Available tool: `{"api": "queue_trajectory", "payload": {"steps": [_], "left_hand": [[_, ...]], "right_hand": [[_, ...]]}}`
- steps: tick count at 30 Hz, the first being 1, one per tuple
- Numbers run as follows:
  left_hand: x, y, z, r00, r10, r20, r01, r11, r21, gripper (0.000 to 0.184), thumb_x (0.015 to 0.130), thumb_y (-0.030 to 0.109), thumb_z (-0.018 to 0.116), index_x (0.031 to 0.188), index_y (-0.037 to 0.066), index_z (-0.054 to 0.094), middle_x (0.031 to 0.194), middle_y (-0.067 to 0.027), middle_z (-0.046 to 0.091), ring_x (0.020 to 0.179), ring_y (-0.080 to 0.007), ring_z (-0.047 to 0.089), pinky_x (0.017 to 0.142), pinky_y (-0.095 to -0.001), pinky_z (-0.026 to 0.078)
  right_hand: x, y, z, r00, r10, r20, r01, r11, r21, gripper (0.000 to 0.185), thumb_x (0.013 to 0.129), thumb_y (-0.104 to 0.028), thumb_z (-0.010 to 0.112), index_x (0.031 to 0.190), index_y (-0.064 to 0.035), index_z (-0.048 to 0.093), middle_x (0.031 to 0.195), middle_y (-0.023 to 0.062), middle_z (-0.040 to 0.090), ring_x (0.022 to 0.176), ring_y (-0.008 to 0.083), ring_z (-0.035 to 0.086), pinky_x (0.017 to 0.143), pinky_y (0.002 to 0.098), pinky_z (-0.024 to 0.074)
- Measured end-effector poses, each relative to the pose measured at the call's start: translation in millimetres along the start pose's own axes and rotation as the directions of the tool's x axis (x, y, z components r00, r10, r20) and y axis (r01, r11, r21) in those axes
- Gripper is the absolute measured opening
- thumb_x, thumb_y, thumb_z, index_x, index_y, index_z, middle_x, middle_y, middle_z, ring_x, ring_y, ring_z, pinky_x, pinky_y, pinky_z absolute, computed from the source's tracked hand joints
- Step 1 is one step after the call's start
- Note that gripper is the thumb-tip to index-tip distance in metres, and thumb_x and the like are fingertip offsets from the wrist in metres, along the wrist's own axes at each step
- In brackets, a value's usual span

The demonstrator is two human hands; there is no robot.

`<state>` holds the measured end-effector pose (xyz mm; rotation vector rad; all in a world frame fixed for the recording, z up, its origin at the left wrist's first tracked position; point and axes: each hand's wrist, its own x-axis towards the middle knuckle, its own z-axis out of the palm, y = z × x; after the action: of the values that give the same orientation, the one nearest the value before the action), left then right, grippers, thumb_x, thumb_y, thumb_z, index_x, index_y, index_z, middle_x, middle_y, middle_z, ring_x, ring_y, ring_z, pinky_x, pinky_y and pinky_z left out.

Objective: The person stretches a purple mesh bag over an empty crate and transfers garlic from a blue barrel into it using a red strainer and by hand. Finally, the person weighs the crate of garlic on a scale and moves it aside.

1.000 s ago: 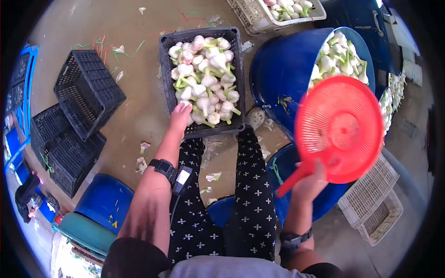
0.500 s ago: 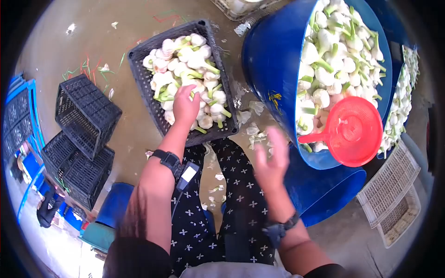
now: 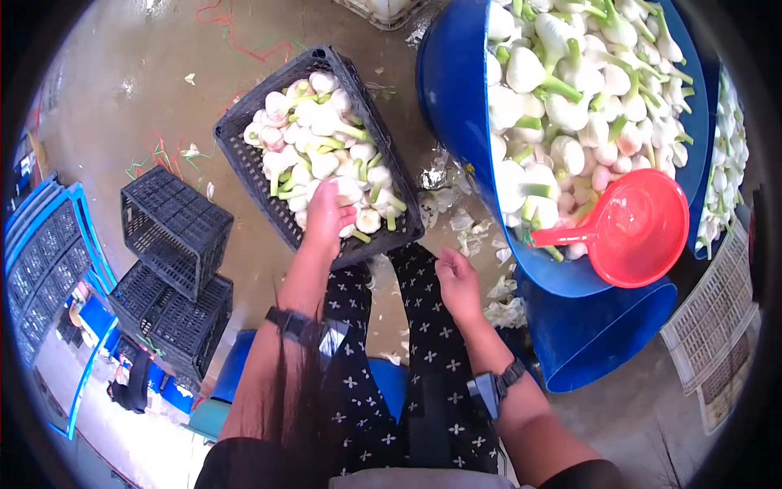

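Observation:
Garlic bulbs [image 3: 326, 122] with green stems fill a black crate [image 3: 380, 138], which stands tilted in front of my legs. My left hand [image 3: 326, 222] rests on the bulbs at the crate's near side, thumb and fingers apart, with no bulb seen held. To the right of the crate my right hand [image 3: 458, 285] hangs in the air, empty, its fingers loosely curled and apart. A red plastic strainer [image 3: 639, 228] with a handle lies on the garlic in a large blue barrel [image 3: 460, 106], near the barrel's front rim.
Black crates [image 3: 175, 220] are stacked at the left, near blue racks [image 3: 57, 261]. A second blue tub [image 3: 586, 334] lies below the barrel. White crates [image 3: 717, 310] stand at the far right. Garlic skins [image 3: 505, 312] litter the wet floor [image 3: 269, 41].
My right hand has let go of the red strainer, now on the garlic, and moved left towards my legs. My left hand has stayed at the crate. The view has shifted towards the barrel.

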<state>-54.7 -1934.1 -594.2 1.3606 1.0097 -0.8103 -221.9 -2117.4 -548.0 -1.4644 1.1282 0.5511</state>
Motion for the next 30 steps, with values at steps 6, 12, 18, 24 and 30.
{"api": "queue_trajectory", "payload": {"steps": [6,12,18,24,30], "left_hand": [[-27,39,-68,0.983,0.043,-0.181,-0.132,0.844,-0.52,0.025,0.082,0.025,0.039,0.09,0.007,0.053,0.085,-0.0144,0.06,0.069,-0.0264,0.058,0.058,-0.0365,0.052],[-5,45,-86,0.997,-0.057,-0.059,0.016,0.841,-0.541,0.031,0.091,0.036,0.046,0.091,0.006,0.054,0.085,-0.0133,0.058,0.073,-0.0255,0.057,0.057,-0.0331,0.049],[-32,50,-48,0.948,0.061,0.314,0.103,0.871,-0.48,0.043,0.095,0.034,0.047,0.126,0.004,0.044,0.118,-0.0122,0.055,0.107,-0.0259,0.054,0.097,-0.039,0.043],[-39,79,-72,0.922,-0.135,0.363,0.329,0.767,-0.551,0.04,0.094,0.032,0.05,0.123,0.005,0.047,0.118,-0.0094,0.055,0.106,-0.0232,0.055,0.094,-0.036,0.045],[-39,85,-86,0.961,0.031,0.276,0.117,0.857,-0.502,0.032,0.095,0.026,0.049,0.119,0.006,0.047,0.115,-0.0071,0.057,0.103,-0.0184,0.056,0.091,-0.0342,0.047]], "right_hand": [[5,-17,56,0.981,-0.052,0.185,0.07,0.993,-0.096,0.036,0.085,-0.015,0.059,0.118,-0.0018,0.055,0.102,0.0134,0.064,0.093,0.0185,0.061,0.083,0.0286,0.0467],[41,-62,128,0.954,-0.272,0.128,0.283,0.956,-0.078,0.032,0.081,-0.014,0.062,0.11,-0.0014,0.06,0.097,0.0125,0.063,0.086,0.0195,0.061,0.076,0.0305,0.0479],[16,-118,167,0.765,-0.635,-0.108,0.635,0.772,-0.039,0.04,0.071,-0.014,0.071,0.107,-0.0001,0.062,0.1,0.0167,0.061,0.096,0.0306,0.056,0.087,0.0371,0.0423],[3,-135,185,0.82,-0.552,-0.149,0.568,0.818,0.092,0.04,0.071,-0.008,0.072,0.108,0.0026,0.062,0.105,0.0168,0.062,0.096,0.0267,0.058,0.085,0.0347,0.0461],[-18,-153,207,0.912,-0.331,-0.241,0.388,0.888,0.248,0.025,0.074,-0.004,0.07,0.097,0.0053,0.066,0.098,0.0165,0.063,0.087,0.0226,0.061,0.078,0.0299,0.0487]]}}
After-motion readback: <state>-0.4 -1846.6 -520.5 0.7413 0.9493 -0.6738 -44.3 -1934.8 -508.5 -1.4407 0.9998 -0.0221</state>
